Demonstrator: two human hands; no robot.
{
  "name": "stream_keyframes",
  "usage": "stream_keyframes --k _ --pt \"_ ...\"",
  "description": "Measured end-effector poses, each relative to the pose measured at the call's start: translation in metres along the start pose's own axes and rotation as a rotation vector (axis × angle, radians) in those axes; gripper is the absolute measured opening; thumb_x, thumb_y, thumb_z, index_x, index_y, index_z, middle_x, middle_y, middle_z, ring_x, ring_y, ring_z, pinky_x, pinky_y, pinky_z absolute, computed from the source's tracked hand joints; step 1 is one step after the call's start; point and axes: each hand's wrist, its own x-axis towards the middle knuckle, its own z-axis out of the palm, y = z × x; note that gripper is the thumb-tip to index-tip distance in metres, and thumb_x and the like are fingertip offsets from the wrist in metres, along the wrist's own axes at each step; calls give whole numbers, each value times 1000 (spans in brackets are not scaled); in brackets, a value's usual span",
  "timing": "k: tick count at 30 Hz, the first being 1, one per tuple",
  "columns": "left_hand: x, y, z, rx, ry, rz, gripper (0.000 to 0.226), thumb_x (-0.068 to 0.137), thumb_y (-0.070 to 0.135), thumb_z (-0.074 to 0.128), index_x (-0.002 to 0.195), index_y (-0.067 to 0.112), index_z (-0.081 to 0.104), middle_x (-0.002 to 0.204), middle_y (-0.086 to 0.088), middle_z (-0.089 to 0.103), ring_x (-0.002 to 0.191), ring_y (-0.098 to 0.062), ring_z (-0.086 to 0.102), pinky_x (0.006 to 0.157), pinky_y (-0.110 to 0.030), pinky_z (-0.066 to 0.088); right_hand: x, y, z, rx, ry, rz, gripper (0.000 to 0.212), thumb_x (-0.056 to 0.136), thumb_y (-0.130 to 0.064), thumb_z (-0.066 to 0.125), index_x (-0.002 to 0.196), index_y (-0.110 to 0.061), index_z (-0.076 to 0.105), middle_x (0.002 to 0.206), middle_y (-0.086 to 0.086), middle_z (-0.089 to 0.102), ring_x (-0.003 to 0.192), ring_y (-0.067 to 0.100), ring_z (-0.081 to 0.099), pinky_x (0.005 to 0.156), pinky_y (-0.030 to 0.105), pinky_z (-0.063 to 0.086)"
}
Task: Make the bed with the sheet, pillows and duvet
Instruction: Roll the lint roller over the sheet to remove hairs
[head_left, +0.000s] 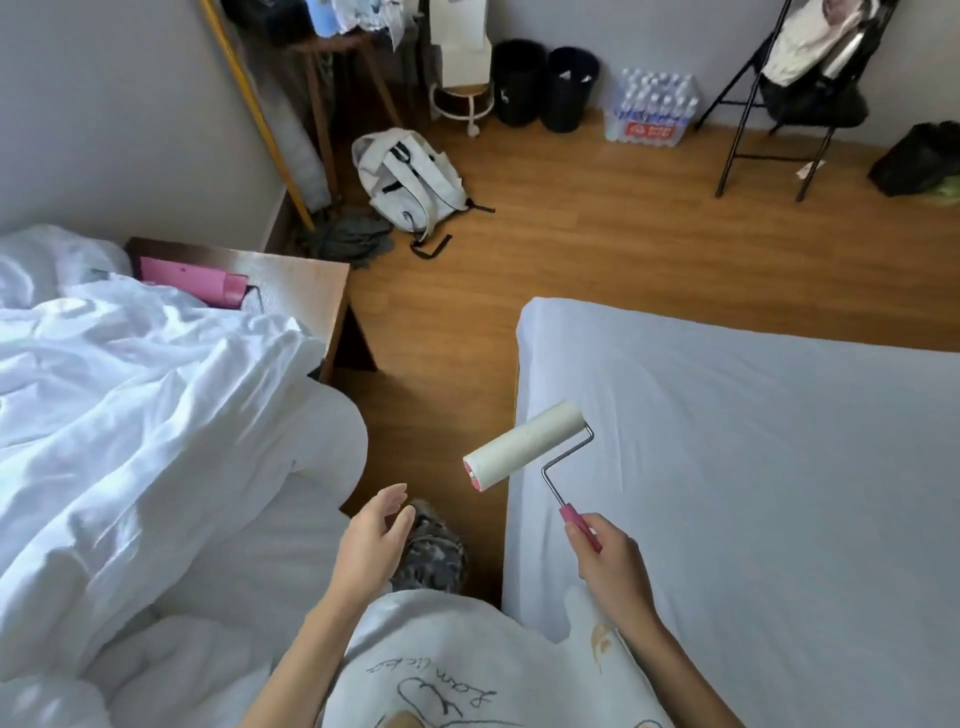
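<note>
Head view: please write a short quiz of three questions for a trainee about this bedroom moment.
1. True or false: the right hand holds the lint roller by its pink handle.
2. Which lies on the floor near the wall? A) white backpack B) red suitcase C) guitar
3. Fill in: the left hand is open and holds ____.

Key: 1 true; 2 A; 3 nothing.

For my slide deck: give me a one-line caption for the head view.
Right hand holds a lint roller over the sheeted bed; left hand open; rumpled duvet waits alongside.
</note>
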Motion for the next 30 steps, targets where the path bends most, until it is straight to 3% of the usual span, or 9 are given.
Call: stream_keyframes --k 4,6,11,16,20,23,26,30 --pt "71 40 -26 -15 9 33 38 99 33 49 135 22 50 135 6 56 122 -10 53 103 -29 43 50 -62 -1 36 15 -14 58 81 -67 43 75 -11 56 52 -1 46 50 12 43 50 30 37" --pt "104 60 -44 -14 48 50 38 99 32 49 135 22 50 135 6 57 122 -10 53 101 -28 43 80 -89 -4 37 17 -37 63 80 -69 42 73 -8 54 50 -2 43 50 12 41 51 28 36" --pt "154 87 -87 -108 160 2 38 99 29 50 136 19 52 133 6 57 122 -9 52 101 -26 42 154 -154 -11 8 -59 -89 53 91 -57 49 68 -9 50 48 -5 41 48 13 39 51 28 34" --pt "202 78 -109 -262 311 -198 35 99 27 51 133 18 54 130 4 58 117 -9 53 96 -22 39 249 -221 -8 -65 -211 -180 46 94 -48 50 61 -16 47 43 -10 43 50 12 42 51 28 35" --pt "236 86 -112 -354 470 -360 33 99 23 51 131 14 55 127 -1 59 116 -13 53 94 -24 37 342 -269 -7 -167 -371 -303 51 92 -53 47 69 -8 52 48 -5 41 49 12 42 50 29 33" --pt "265 111 -112 -430 588 -466 34 100 20 50 132 10 54 129 -6 59 115 -16 54 95 -24 38 409 -320 -14 -328 -470 -437 34 96 -44 49 73 -19 56 55 0 47 54 15 45 52 30 31" --pt "288 130 -116 -451 645 -496 33 100 20 49 131 9 55 123 -2 59 106 -10 52 82 -13 37 459 -366 -14 -479 -531 -555 20 96 -37 49 80 -29 59 57 5 53 53 17 47 50 29 32" --pt "317 134 -129 -493 713 -576 32 99 20 50 128 9 59 124 -3 61 106 -9 53 89 -21 36 505 -418 6 -598 -570 -696 14 97 -36 49 87 -31 58 57 0 54 53 19 50 48 30 34"
